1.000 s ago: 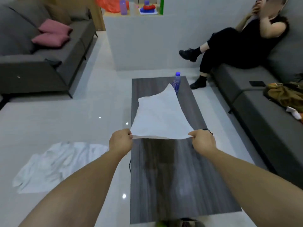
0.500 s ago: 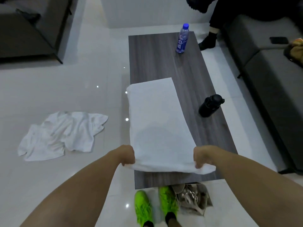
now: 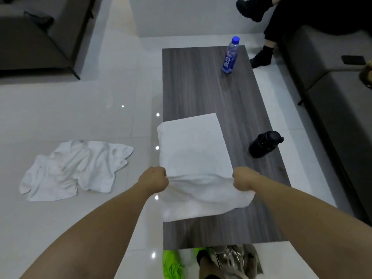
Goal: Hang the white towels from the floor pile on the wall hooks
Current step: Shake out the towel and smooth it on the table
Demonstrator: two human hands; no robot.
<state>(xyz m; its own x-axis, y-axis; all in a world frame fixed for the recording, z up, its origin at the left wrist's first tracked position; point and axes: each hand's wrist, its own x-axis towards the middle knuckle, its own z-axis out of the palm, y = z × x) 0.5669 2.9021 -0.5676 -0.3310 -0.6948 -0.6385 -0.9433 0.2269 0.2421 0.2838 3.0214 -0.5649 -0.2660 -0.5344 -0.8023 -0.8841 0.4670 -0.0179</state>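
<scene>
A white towel [image 3: 191, 150] lies spread on the near half of the dark wooden coffee table [image 3: 203, 91], its left side hanging a little over the table's edge. My left hand [image 3: 154, 179] grips the towel's near left part and my right hand [image 3: 244, 181] grips its near right part; the cloth between them is bunched and lifted, with a fold drooping below. A crumpled pile of white towels [image 3: 74, 168] lies on the pale tiled floor to the left of the table. No wall hooks are in view.
A blue-capped water bottle [image 3: 230, 55] stands at the table's far end and a black flask [image 3: 264, 144] lies on its right side. Grey sofas stand at the left and right. A seated person's legs [image 3: 263, 37] are at the far right. Green shoes [image 3: 173, 264] show below.
The towel, held up in the air a second ago, now lies on the table. Both hands moved forward over it, bunching its near edge. The view tilted down.
</scene>
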